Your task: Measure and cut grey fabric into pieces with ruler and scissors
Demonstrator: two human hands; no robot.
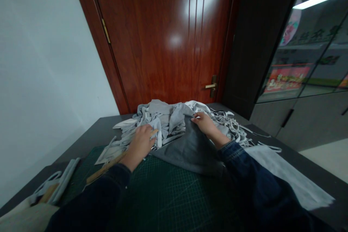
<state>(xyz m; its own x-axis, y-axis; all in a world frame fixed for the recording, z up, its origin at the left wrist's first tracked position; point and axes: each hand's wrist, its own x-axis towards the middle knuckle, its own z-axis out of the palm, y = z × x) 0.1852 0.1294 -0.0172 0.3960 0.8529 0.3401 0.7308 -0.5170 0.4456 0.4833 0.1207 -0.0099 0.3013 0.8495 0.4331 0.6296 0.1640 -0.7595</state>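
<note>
My right hand (pixel 204 125) pinches the upper edge of a dark grey cloth (pixel 190 152), whose lower part spreads over the green cutting mat (pixel 163 192). Fingers curled, my left hand (pixel 141 143) is at the left end of this cloth. A short tan piece (pixel 154 132) sticks out by its fingers, and something small and shiny shows just below them; I cannot make out what it holds. Behind both hands lies a heap of light grey fabric scraps (pixel 160 110). A long tan strip (pixel 104 170), perhaps wood, runs under my left wrist.
Tangled fabric strips (pixel 235 128) lie right of the heap, with a pale cloth piece (pixel 290 174) nearer me. Rolled fabric (pixel 65 181) is at the table's left. A red-brown door (pixel 163 43) stands behind the dark table (pixel 81 139), with a glass-fronted cabinet (pixel 299 61) to the right.
</note>
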